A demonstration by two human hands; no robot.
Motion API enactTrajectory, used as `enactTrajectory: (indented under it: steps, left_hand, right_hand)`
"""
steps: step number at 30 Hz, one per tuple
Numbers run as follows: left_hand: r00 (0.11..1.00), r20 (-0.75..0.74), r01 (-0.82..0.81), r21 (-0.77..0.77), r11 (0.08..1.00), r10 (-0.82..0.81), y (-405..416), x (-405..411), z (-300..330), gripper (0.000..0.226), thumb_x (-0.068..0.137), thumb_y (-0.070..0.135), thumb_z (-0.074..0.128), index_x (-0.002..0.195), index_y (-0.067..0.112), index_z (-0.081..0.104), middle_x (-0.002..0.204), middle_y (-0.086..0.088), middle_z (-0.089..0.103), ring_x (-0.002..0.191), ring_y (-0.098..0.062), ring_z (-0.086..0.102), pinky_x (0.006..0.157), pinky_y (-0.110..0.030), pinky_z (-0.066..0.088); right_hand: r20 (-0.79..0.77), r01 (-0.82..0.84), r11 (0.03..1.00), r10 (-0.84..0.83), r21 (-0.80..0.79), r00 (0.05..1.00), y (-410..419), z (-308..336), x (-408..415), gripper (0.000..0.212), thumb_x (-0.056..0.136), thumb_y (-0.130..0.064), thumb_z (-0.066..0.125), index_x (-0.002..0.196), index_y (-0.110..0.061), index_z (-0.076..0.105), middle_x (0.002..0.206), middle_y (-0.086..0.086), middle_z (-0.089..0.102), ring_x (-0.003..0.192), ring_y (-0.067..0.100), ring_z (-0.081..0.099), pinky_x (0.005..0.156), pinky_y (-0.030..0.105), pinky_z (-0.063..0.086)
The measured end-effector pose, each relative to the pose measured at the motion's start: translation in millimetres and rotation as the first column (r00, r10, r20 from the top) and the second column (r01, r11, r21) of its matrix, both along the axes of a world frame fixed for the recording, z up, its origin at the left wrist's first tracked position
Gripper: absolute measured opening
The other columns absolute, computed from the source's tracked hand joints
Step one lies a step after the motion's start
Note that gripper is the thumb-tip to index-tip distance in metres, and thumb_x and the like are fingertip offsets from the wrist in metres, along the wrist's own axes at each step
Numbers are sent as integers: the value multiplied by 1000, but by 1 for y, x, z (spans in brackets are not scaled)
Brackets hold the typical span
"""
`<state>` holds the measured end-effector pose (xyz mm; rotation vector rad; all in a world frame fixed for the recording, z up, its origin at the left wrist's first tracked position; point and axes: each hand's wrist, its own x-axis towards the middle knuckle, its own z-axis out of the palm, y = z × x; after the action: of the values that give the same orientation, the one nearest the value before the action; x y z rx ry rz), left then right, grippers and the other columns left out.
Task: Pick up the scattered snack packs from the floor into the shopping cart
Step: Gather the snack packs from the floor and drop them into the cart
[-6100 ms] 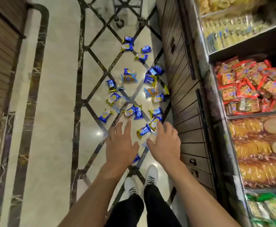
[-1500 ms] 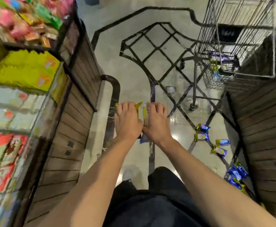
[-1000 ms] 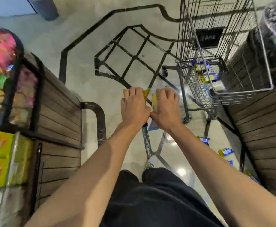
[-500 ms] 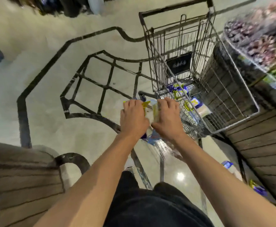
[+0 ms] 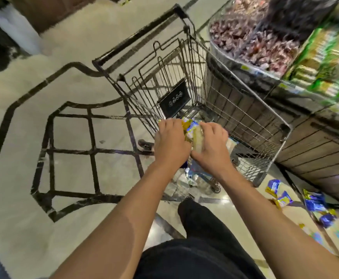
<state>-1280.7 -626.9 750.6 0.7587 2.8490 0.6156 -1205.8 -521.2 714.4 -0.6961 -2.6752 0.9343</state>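
Wire cart [image 5: 215, 109] walls ring both hands [image 5: 190, 143], pressed together around snack packs [image 5: 192, 129].

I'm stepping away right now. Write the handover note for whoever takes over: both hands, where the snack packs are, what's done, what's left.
Left hand and right hand: together they grip a bundle of snack packs, held over the near end of the shopping cart.
Done: this bundle is off the floor; whether packs already lie in the cart basket is hard to tell, since the hands hide it.
Left: release the bundle into the basket, then collect the loose packs on the floor to the right, beside the wooden shelf base.
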Motion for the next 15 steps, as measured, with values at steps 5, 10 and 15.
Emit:
enactTrajectory:
  steps: [5, 10, 15]
  left_hand:
    - [990, -20, 141, 4, 990, -141, 78, -58, 0, 41, 79, 15, 58, 120, 16, 52, 122, -5, 51, 118, -27, 41, 97, -41, 40]
    - [979, -12, 206, 5, 979, -205, 138, -104, -5, 45, 79, 16, 60, 123, 14, 51, 126, -5, 50, 119, -27, 39, 96, -41, 36]
    - [963, 39, 269, -9, 963, -268, 179, -138, -30, 40, 77, 16, 62, 116, 13, 53, 120, -7, 52, 115, -29, 41, 92, -40, 36]
  right_hand:
    - [-14, 105, 994, -105, -8, 994, 65, -6, -51, 67, 71, -29, 74, 132, -14, 48, 130, 6, 43, 126, 25, 30, 106, 39, 34]
    - [44, 150, 989, -150, 3, 988, 122, -10, -92, 69, 73, -33, 71, 135, -18, 45, 133, 4, 40, 130, 26, 29, 101, 51, 42]
    - [101, 270, 962, -265, -38, 959, 157, -27, -114, 75, 71, -36, 71, 138, -20, 43, 135, 2, 40, 130, 24, 30, 101, 48, 41]
